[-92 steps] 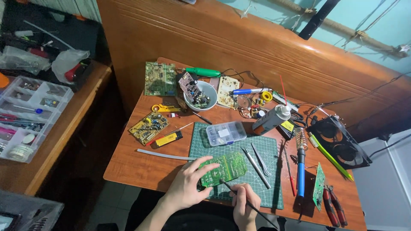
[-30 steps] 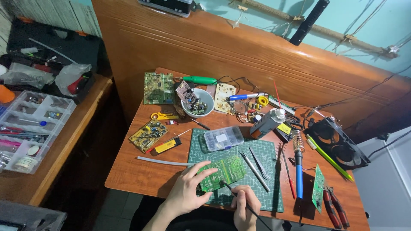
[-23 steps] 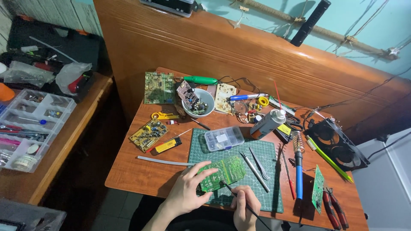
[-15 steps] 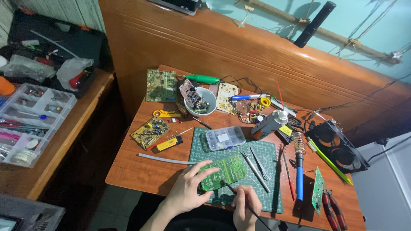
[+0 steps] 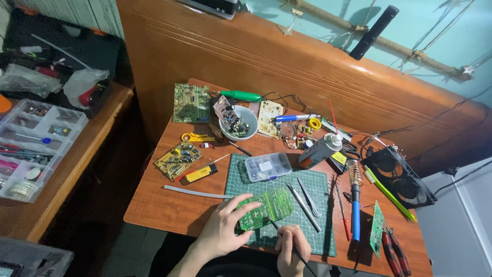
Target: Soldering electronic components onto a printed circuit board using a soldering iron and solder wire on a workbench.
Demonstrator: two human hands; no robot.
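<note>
Sitting at a wooden worktop (image 5: 154, 215), you work on a green cutting mat (image 5: 307, 205) that lies at the near edge, right of the middle. A black fan (image 5: 398, 177) sits at the right edge. At the far left corner lies a green board (image 5: 191, 102); a yellow board (image 5: 177, 160) lies nearer the left edge. A white bowl (image 5: 247, 123) full of parts stands by the far edge. A clear parts box (image 5: 268, 166) sits on the mat's far left corner.

A green circuit board (image 5: 269, 206) lies on the near left part of the mat. Your left hand (image 5: 225, 231) rests on the board's left end, fingers spread and pressing it flat, its grip wide and closed round nothing. Your right hand (image 5: 292, 251), at the near edge of the mat, has its grip closed on a thin dark tool (image 5: 279, 236); the tip touches the board's near edge.

A blue-handled soldering iron (image 5: 355, 208) lies just off the mat's right edge. Two tweezers (image 5: 305, 197) lie on the mat, right of the circuit board. Red-handled pliers (image 5: 394, 254) lie at the near right corner.
</note>
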